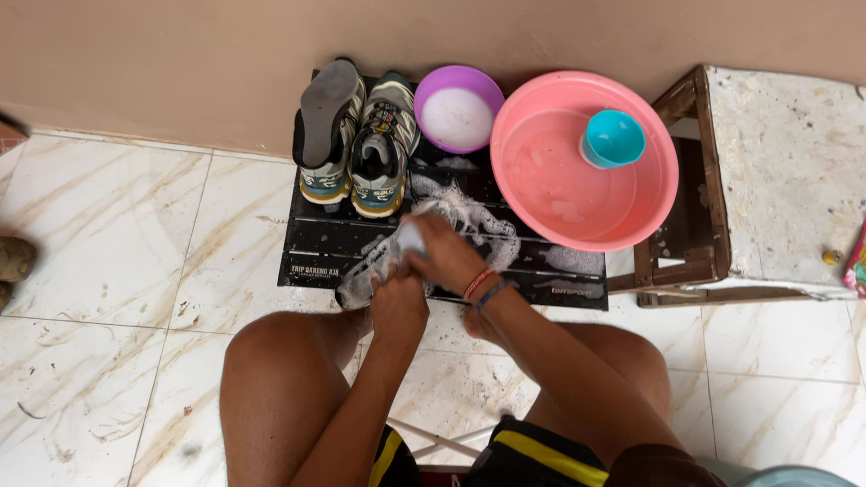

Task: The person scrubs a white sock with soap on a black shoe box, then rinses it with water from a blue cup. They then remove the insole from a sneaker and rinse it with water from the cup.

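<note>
**Both hands on a soapy shoe over the black mat**

You sit with knees apart, and both your forearms converge over the black slatted mat [325,243], the landmark used for all places below. Your left hand [398,302] reaches straight forward from between your knees and is wrapped around the heel end of the foam-covered shoe [374,271], fingers curled shut on it. Your right hand [442,255] crosses in from the right, wrist bent inward and circled by red and blue wristbands [483,289]; it presses down on the shoe and grips a small pale object [410,236], whose kind you cannot tell. The shoe lies at the mat's near edge, touching it, amid white suds [478,221] spread across the mat's middle.

At the mat's far left stand two sneakers [356,135] against the wall, one sole-out. At its far middle sits a purple bowl [458,81] holding white contents. A pink basin [631,203] overlaps the mat's right end, with a teal cup [613,137] inside it. White lettering runs along the mat's near left corner and, smaller, near its near right corner. Right of the mat stands a worn wooden stool [776,180].
</note>
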